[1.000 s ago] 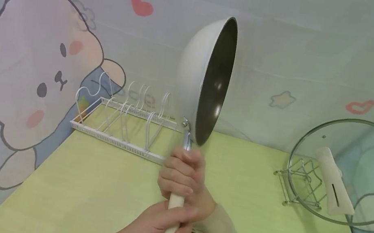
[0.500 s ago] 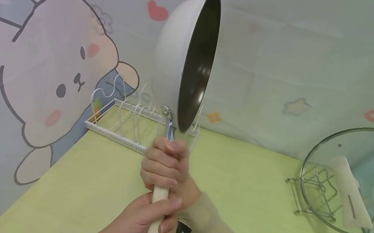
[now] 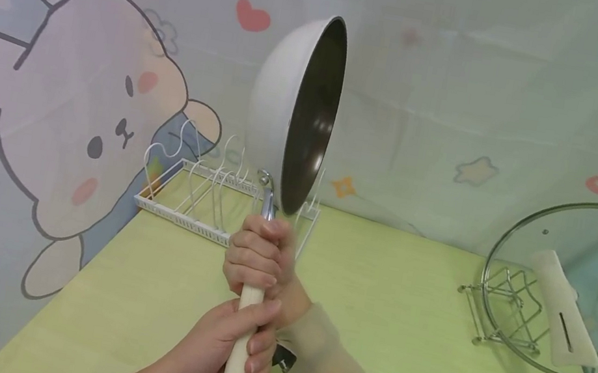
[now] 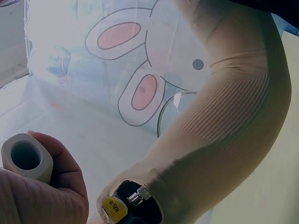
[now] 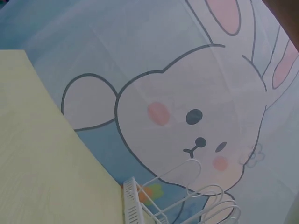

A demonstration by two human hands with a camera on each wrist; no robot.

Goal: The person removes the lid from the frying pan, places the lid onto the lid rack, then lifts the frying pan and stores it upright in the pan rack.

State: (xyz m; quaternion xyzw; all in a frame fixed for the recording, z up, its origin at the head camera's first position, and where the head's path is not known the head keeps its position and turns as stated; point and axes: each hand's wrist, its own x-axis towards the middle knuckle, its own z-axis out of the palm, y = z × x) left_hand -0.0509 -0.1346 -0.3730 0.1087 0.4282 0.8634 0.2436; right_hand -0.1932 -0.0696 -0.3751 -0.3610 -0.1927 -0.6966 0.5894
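A deep frying pan, white outside and dark inside, is held up on end, its open side facing right. My right hand grips the upper part of its cream handle, just below the metal neck. Below that, my left hand wraps the handle's lower part, with the thumb across the front. The left wrist view shows the left hand around the handle's hollow end. In the right wrist view neither the right hand nor the pan shows.
Behind the pan, a white wire rack stands on the pale green table, partly hidden. To the right, a glass lid with a cream handle stands upright in a small metal wire stand. A printed cloth hangs behind.
The pan, with both hands on its handle, has moved left across the wire rack. Over the last half second its top has dropped in view and the handle's end has risen. The view has turned left.
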